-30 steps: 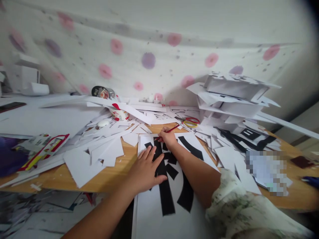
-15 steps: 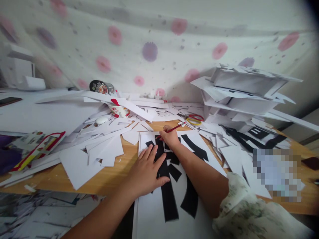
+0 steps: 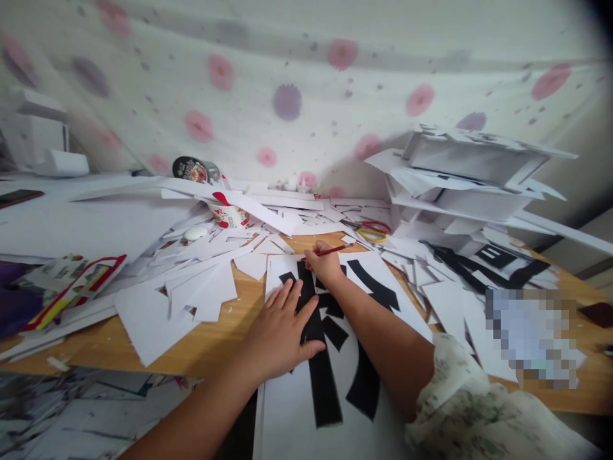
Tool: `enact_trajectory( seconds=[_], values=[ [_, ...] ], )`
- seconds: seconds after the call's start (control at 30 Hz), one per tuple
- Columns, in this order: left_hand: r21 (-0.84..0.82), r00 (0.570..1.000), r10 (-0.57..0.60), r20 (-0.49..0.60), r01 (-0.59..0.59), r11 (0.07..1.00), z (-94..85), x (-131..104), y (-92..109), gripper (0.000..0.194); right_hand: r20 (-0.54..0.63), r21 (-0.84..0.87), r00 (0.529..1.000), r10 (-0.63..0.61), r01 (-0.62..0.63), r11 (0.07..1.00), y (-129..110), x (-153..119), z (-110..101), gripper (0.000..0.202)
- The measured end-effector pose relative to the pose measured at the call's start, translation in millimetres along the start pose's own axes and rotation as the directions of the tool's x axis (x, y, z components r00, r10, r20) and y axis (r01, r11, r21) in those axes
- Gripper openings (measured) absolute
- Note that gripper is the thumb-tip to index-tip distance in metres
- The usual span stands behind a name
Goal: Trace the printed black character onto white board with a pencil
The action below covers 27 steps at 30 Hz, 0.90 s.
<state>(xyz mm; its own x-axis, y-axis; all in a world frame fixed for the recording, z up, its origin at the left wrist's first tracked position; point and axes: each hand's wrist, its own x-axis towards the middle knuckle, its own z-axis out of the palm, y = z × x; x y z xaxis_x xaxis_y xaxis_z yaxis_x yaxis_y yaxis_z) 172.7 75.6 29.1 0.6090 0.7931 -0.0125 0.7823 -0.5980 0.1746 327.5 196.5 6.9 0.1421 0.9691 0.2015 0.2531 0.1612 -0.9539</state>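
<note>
A black cut-out character [image 3: 326, 391] lies on a large white sheet [image 3: 287, 421] at the table's front. My left hand [image 3: 287, 329] rests flat on the cut-out with its fingers spread. Closed around a red pencil [image 3: 338, 248], my right hand [image 3: 326, 265] sits at the top of the cut-out's long stroke. The pencil's back end points up to the right; its tip is hidden by my fingers. My right forearm crosses over part of the black shape.
White paper scraps [image 3: 186, 287] cover much of the wooden table [image 3: 215, 348]. Red and yellow scissors [image 3: 373, 231] lie behind the sheet, near a paper cup [image 3: 230, 214]. A white stacked rack [image 3: 460, 191] stands at right, with more black cut-outs [image 3: 498, 265] before it.
The red pencil has tilted slightly, its back end a little lower and further left. My left hand has stayed in place on the black cut-out.
</note>
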Motion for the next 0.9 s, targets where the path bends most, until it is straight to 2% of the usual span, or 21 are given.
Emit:
enact_trajectory(
  seconds=[0.33, 0.6, 0.77, 0.83, 0.9],
  values=[
    [-0.019, 1.0, 0.004, -0.025, -0.004, 1.0, 0.3, -0.5, -0.9, 0.078, -0.059, 0.056, 0.996, 0.061, -0.058, 0.997, -2.1, -0.7, -2.6, 0.022],
    [0.025, 1.0, -0.03, 0.001, 0.03, 0.999, -1.2, -1.0, 1.9, 0.082, -0.022, -0.02, 0.998, 0.057, -0.057, 0.998, -5.0, -2.5, -1.1, 0.02],
    [0.057, 0.999, -0.019, 0.036, 0.017, 0.998, -15.3, 5.3, 0.9, 0.087, -0.032, -0.096, 0.999, 0.043, -0.046, 0.994, -7.1, -3.0, -1.7, 0.019],
    [0.09, 1.0, 0.005, 0.025, -0.007, 0.996, -24.4, 14.2, -2.1, 0.08, -0.041, -0.118, 0.999, 0.036, -0.04, 0.992, -6.8, -2.7, -2.1, 0.019],
    [0.145, 1.0, 0.018, -0.021, -0.014, 0.989, -30.9, 25.4, -6.2, 0.06, -0.045, -0.14, 0.999, 0.026, -0.032, 0.99, -6.9, -2.4, -2.4, 0.02]
  ],
)
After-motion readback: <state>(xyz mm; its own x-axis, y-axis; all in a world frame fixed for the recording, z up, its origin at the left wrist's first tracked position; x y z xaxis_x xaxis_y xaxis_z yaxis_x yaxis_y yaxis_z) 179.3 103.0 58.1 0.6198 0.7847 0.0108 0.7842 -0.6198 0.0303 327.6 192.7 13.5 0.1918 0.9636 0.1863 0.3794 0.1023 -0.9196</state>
